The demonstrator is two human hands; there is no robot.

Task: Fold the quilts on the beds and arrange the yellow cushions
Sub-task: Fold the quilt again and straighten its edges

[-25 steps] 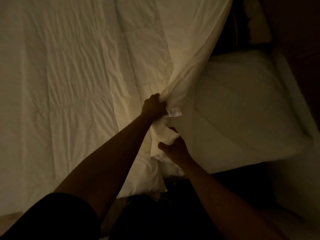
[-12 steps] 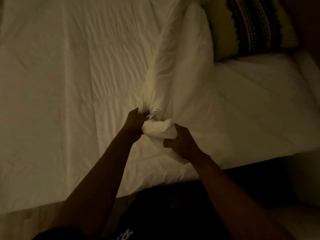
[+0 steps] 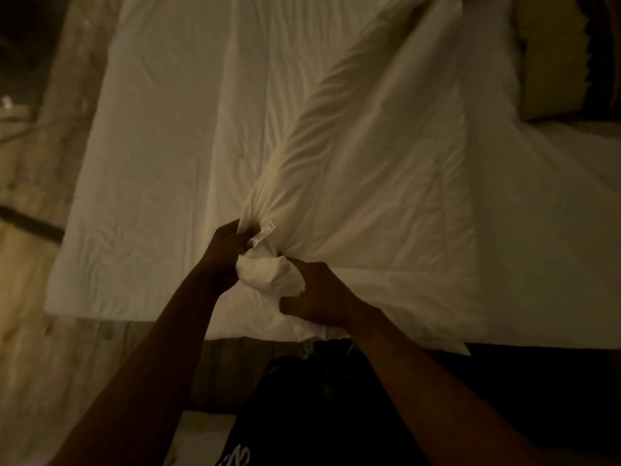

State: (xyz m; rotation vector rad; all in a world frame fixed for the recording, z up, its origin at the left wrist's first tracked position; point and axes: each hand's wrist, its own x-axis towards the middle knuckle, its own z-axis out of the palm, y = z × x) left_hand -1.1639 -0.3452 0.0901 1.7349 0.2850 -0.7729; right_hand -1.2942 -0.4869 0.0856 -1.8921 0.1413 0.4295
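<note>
A white quilt (image 3: pixel 353 156) lies over the bed in dim light, with one layer drawn taut from the upper right down to a bunched corner near the bed's front edge. My left hand (image 3: pixel 225 250) grips that bunch just beside a small white label (image 3: pixel 263 233). My right hand (image 3: pixel 319 294) grips the wad of the same corner from the right side. A yellow cushion (image 3: pixel 551 58) with a dark zigzag pattern leans at the bed's upper right, partly cut off by the frame.
Pale wood-look floor (image 3: pixel 40 297) runs along the left and in front of the bed. The bare white sheet (image 3: pixel 571 203) shows at the right of the bed. My dark trousers (image 3: pixel 319 415) fill the bottom centre.
The view has swung left, so the bed's left edge and the floor now show. Both hands came close together on the bunched corner and the quilt layer is stretched flatter over the bed.
</note>
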